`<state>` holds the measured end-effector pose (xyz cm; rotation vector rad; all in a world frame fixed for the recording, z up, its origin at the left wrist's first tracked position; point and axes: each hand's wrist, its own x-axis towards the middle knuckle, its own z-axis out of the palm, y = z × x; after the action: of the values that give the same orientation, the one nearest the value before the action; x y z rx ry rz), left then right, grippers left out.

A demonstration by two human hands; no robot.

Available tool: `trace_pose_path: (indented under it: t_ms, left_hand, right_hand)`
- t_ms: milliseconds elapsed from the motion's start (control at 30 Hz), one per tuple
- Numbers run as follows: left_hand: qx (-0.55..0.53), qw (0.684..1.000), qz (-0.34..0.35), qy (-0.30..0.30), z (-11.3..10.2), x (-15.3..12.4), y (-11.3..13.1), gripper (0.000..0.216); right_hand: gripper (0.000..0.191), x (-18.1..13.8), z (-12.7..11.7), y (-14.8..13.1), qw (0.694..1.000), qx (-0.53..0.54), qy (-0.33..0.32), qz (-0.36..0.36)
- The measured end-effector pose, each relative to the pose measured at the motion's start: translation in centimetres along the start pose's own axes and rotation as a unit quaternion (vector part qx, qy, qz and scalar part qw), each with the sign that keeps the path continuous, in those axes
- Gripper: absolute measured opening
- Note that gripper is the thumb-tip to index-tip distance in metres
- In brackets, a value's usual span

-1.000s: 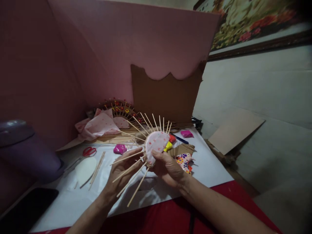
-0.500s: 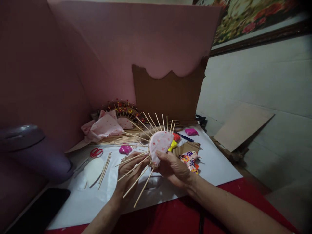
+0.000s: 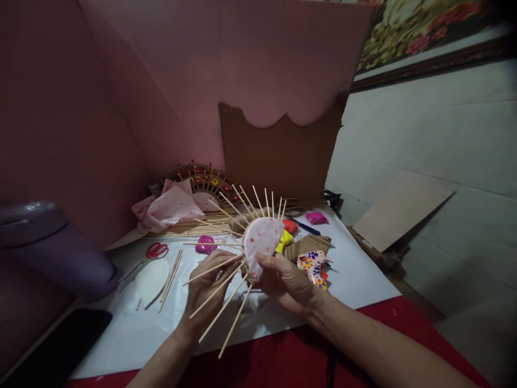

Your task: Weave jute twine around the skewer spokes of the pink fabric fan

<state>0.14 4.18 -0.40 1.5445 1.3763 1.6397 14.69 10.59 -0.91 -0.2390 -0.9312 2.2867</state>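
I hold a half-round craft piece covered in pink dotted cloth, with several thin wooden skewers fanning out from its curved edge. My right hand pinches its lower straight edge, thumb on the cloth. My left hand sits behind the lower skewers, its fingers curled against the piece's back. The piece hovers above the white paper on the table.
On the paper lie red scissors, a white half-round cutout, loose skewers, pink clay packets, a flowered piece and pink cloth. A finished fan leans at the back. A purple container stands left, a dark phone near it.
The skewered piece and both hands have shifted only slightly; the view has swung a little. My grip stays the same.
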Motion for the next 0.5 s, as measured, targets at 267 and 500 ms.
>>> trace_pose_path:
  t_ms: [267, 500]
  left_hand:
    - [-0.039, 0.998, -0.044, -0.017, -0.23, 0.24, 0.38, 0.01]
    - [-0.049, 0.997, -0.049, -0.031, -0.46, 0.28, -0.22, 0.012]
  right_hand:
    - [0.021, -0.15, 0.1, -0.13, 0.999, -0.006, 0.007, 0.03]
    - [0.023, -0.01, 0.17, -0.04, 0.999, -0.002, 0.024, 0.033]
